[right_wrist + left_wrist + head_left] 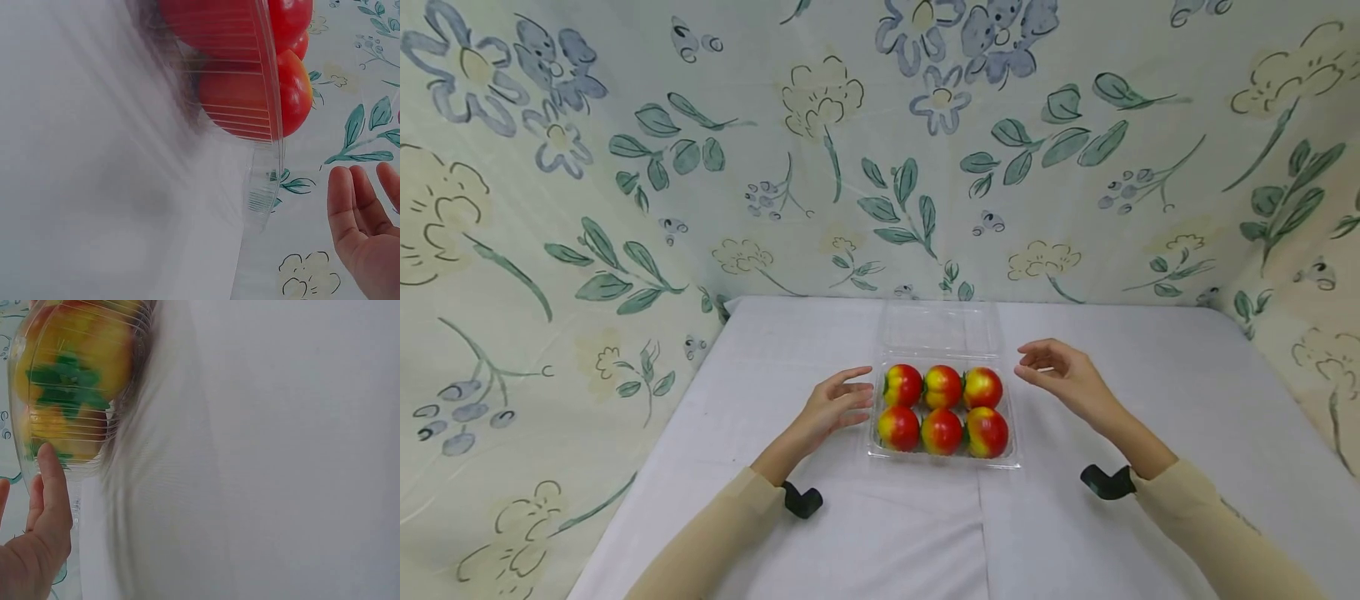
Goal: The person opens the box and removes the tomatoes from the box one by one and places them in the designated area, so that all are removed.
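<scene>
A clear plastic clamshell box (943, 460) lies on the table with its lid (938, 327) folded back, away from me. Two rows of round red-and-yellow fruits (943, 431) fill it; a green leafy calyx (67, 384) shows on one through the ribbed wall. My left hand (829, 407) is at the box's left side, fingers loosely extended; whether the fingertips touch the wall, I cannot tell. Beyond the right rim, my right hand (1062, 375) hovers apart from the box, its fingers gently bent and holding nothing. In the right wrist view, red fruits (234, 97) press near the box's side.
A white cloth (775, 542) with slight creases covers the table. Behind and to both sides hangs a curtain (820, 208) printed with flowers and leaves. Black straps (803, 500) sit at both wrists, below beige sleeves (722, 533).
</scene>
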`<action>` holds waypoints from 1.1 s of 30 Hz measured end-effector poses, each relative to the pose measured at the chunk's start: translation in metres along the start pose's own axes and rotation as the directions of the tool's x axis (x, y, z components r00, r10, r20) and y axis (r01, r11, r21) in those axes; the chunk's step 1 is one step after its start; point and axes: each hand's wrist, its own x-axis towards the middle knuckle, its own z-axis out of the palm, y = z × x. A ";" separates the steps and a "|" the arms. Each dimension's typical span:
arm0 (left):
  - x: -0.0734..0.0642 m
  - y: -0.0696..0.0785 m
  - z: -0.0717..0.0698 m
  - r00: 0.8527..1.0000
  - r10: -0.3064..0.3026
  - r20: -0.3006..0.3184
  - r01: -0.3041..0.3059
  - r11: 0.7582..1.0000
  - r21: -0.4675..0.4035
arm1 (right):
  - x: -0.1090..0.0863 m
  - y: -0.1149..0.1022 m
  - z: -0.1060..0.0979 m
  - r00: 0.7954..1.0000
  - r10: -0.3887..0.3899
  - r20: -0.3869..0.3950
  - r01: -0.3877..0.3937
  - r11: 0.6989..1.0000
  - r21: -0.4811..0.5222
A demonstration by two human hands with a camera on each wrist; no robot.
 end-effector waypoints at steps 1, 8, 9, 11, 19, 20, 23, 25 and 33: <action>0.000 0.000 0.000 1.000 0.000 -0.001 0.000 1.000 0.004 | -0.001 0.000 0.001 1.000 -0.001 0.008 0.001 1.000 0.004; 0.001 -0.002 -0.002 1.000 0.011 -0.001 -0.010 0.999 0.037 | -0.012 -0.003 0.012 0.997 -0.018 0.074 0.013 0.998 0.061; 0.001 -0.002 -0.002 1.000 0.011 -0.002 -0.011 0.999 0.036 | -0.013 -0.003 0.014 0.996 -0.022 0.082 0.016 0.997 0.069; 0.002 -0.003 -0.002 1.000 0.010 0.004 -0.010 0.999 0.037 | -0.015 -0.003 0.016 0.995 -0.024 0.102 0.016 0.997 0.080; 0.002 -0.005 -0.002 1.000 0.013 0.015 -0.014 0.998 0.062 | -0.024 -0.004 0.027 0.987 -0.034 0.157 0.021 0.996 0.086; 0.003 -0.005 -0.002 1.000 0.014 0.019 -0.015 0.998 0.064 | -0.025 -0.004 0.028 0.986 -0.037 0.161 0.023 0.996 0.084; 0.002 -0.006 -0.002 0.999 0.020 0.032 -0.022 0.997 0.073 | -0.026 -0.001 0.031 0.984 -0.050 0.170 0.038 0.996 0.075; 0.003 -0.007 -0.002 0.999 0.021 0.041 -0.024 0.997 0.076 | -0.027 0.001 0.033 0.983 -0.063 0.172 0.052 0.996 0.070; 0.006 -0.010 -0.001 0.999 0.027 0.046 -0.032 0.993 0.115 | -0.031 0.004 0.037 0.979 -0.108 0.174 0.103 0.994 0.036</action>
